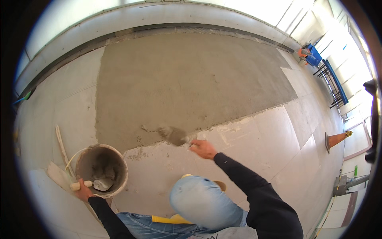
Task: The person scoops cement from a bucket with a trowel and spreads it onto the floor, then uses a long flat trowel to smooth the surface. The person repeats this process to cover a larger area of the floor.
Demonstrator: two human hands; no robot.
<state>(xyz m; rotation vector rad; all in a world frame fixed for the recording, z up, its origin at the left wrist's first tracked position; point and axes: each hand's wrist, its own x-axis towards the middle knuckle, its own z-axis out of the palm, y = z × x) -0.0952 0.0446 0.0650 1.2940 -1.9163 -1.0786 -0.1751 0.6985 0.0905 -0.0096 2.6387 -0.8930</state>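
The left hand [84, 192] had its fingers curled round a wood-handled trowel [102, 184] inside the bucket [123, 169]; the right hand [204, 149], fingers closed, gripped a second trowel [174, 136] at the grey mortar [179, 83]'s near edge.

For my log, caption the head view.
Right hand holds a trowel at the grey mortar; left hand at the bucket.

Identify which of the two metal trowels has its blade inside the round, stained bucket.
The cream-handled trowel at the left hand; the other, a mortar-coated trowel in the right hand, is outside the bucket, by the grey mortar layer.
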